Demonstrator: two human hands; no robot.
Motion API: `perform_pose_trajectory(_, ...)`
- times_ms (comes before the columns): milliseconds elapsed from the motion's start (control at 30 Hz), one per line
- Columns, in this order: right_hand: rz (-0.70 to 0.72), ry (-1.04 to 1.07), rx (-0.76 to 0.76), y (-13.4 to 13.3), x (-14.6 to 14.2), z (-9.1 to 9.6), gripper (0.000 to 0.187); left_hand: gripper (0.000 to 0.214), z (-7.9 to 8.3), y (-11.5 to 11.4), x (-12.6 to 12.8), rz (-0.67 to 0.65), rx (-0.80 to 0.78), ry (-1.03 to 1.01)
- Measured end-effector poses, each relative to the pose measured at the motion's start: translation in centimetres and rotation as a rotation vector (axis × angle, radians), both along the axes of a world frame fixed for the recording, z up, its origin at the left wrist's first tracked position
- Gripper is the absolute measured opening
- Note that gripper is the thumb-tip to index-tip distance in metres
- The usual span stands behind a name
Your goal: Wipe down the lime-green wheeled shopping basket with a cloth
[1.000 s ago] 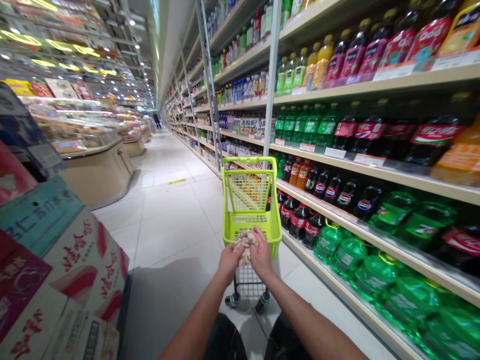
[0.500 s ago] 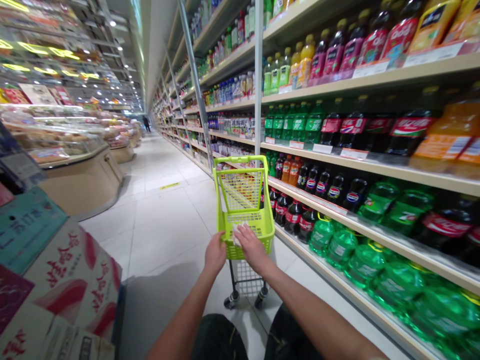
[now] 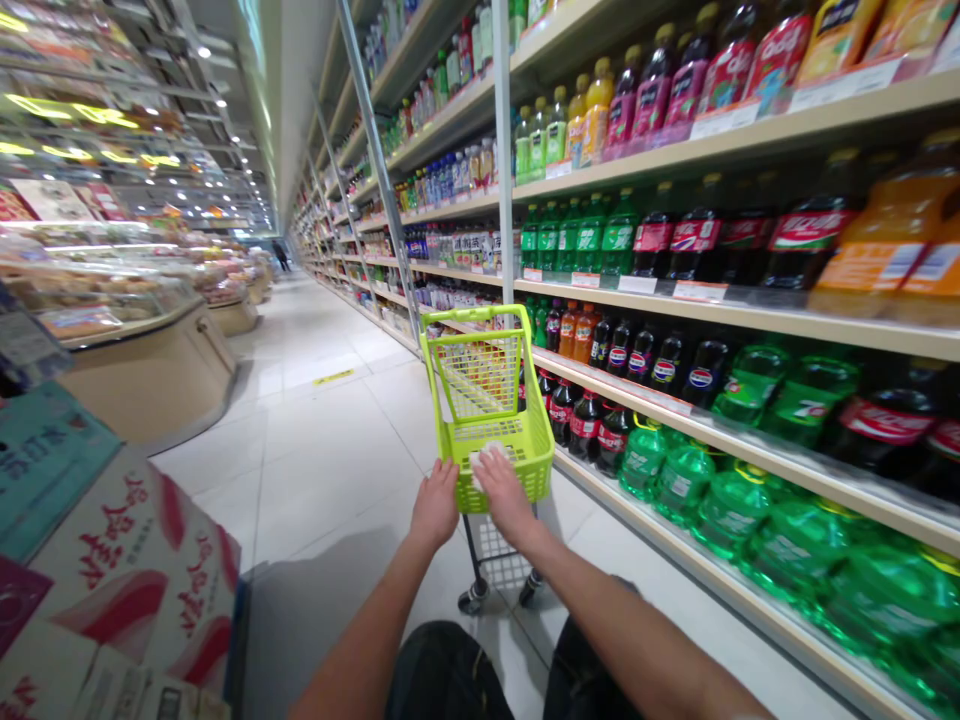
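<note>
A lime-green shopping cart (image 3: 537,425) with a lattice basket on a dark wheeled frame stands in front of my knees. My left hand (image 3: 435,506) grips the near left corner of its basket, fingers curled over the rim. At the near edge of the basket, my right hand (image 3: 504,497) is closed on a crumpled white wipe (image 3: 487,452), pressing it against the green plastic. Whether the wipe is paper or cloth I cannot tell. Part of the near basket wall is hidden behind my hands.
Along the right runs a long drinks shelf (image 3: 637,288) with rows of bottles. White and red cartons (image 3: 142,570) are stacked close on my left. Farther off, a rounded display counter (image 3: 150,375) borders the tiled aisle (image 3: 315,440). A person (image 3: 281,256) is far down it.
My view has turned slightly, so the shelves and cartons sit farther left. The cart's basket and wheels have swung slightly right. My right hand has shifted slightly with the wipe; my left stays at the corner.
</note>
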State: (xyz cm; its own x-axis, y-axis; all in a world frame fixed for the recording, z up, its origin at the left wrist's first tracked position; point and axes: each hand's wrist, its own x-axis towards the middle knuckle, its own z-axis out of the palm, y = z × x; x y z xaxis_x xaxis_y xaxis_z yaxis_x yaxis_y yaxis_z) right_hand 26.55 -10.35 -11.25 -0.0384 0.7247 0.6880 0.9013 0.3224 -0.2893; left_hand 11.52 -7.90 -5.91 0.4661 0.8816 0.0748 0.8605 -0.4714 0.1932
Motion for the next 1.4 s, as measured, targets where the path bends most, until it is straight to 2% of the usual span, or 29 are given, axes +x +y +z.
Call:
perform_pose_trajectory(67, 0.05, -0.028, 0.014, 0.7, -2.9, -0.2, 0.036, 0.063, 0.1, 0.0, -0.2, -0.026, -0.007, 0.003)
perform_pose_trajectory(133, 0.131, -0.08, 0.033, 0.4, -2.4, -0.3, 0.036, 0.063, 0.2, 0.0, -0.5, -0.027, -0.001, 0.014)
perform_pose_trajectory(200, 0.188, -0.113, 0.055, -0.8, 1.1, -0.4, 0.035, 0.063, 0.2, 0.0, -0.7, -0.018, 0.003, 0.023)
perform_pose_trajectory(233, 0.171, -0.102, 0.07, -1.6, 3.4, -0.4, 0.035, 0.063, 0.2, -0.1, -0.8, -0.017, 0.003, 0.023)
perform_pose_trajectory(300, 0.025, -0.01, 0.108, -2.8, 7.2, -0.5, 0.037, 0.064, 0.1, -0.2, -0.7, -0.016, 0.004, 0.012)
perform_pose_trajectory(367, -0.111, 0.09, 0.131, -3.4, 8.2, -0.6, 0.04, 0.064, 0.0, -0.3, -0.5, -0.016, 0.012, 0.0)
perform_pose_trajectory(433, -0.113, 0.124, 0.112, -3.0, 5.9, -1.0, 0.044, 0.064, -0.1, -0.5, -0.1, -0.016, 0.018, 0.0)
perform_pose_trajectory(533, 0.044, 0.059, 0.071, -1.6, 0.3, -1.4, 0.045, 0.064, -0.1, -0.8, 0.4, -0.042, 0.022, 0.032)
perform_pose_trajectory(600, 0.113, 0.008, 0.077, -1.2, -1.1, -1.5, 0.041, 0.065, 0.0, -1.1, 0.6, -0.062, 0.031, 0.053)
perform_pose_trajectory(633, 0.122, -0.009, 0.086, -1.3, -0.5, -1.5, 0.04, 0.065, 0.0, -1.2, 0.6, -0.065, 0.033, 0.059)
perform_pose_trajectory(700, 0.079, -0.018, 0.11, -2.1, 2.8, -1.3, 0.039, 0.065, 0.1, -1.5, 0.7, -0.061, 0.028, 0.057)
perform_pose_trajectory(800, -0.136, 0.049, 0.164, -3.7, 9.0, -1.0, 0.041, 0.064, 0.2, -1.8, 1.0, -0.052, 0.002, 0.042)
perform_pose_trajectory(867, -0.222, 0.087, 0.19, -4.4, 10.4, -0.9, 0.043, 0.063, 0.3, -1.8, 1.3, -0.044, -0.012, 0.032)
perform_pose_trajectory(933, -0.167, 0.078, 0.191, -4.2, 8.6, -1.2, 0.045, 0.062, 0.3, -1.8, 1.4, -0.041, -0.02, 0.012)
perform_pose_trajectory(1067, 0.024, -0.011, 0.177, -2.4, 0.6, -2.2, 0.043, 0.064, 0.5, -1.7, 1.2, -0.064, -0.051, -0.037)
perform_pose_trajectory(1133, 0.062, -0.074, 0.156, -1.8, -1.9, -3.4, 0.041, 0.065, 0.7, -1.8, 1.0, -0.067, -0.068, -0.033)
perform_pose_trajectory(1200, 0.089, -0.145, 0.121, -2.1, -2.2, -5.2, 0.039, 0.065, 0.9, -1.9, 0.9, -0.058, -0.068, -0.015)
perform_pose_trajectory(1300, 0.1, -0.21, 0.104, -3.7, 0.6, -7.7, 0.036, 0.065, 1.2, -2.1, 0.8, -0.037, -0.046, 0.021)
perform_pose_trajectory(1333, 0.095, -0.216, 0.113, -4.3, 1.8, -8.0, 0.035, 0.065, 1.2, -2.1, 0.8, -0.032, -0.038, 0.032)
perform_pose_trajectory(1400, 0.079, -0.21, 0.143, -5.2, 3.8, -7.3, 0.036, 0.064, 1.3, -2.2, 0.9, -0.023, -0.017, 0.053)
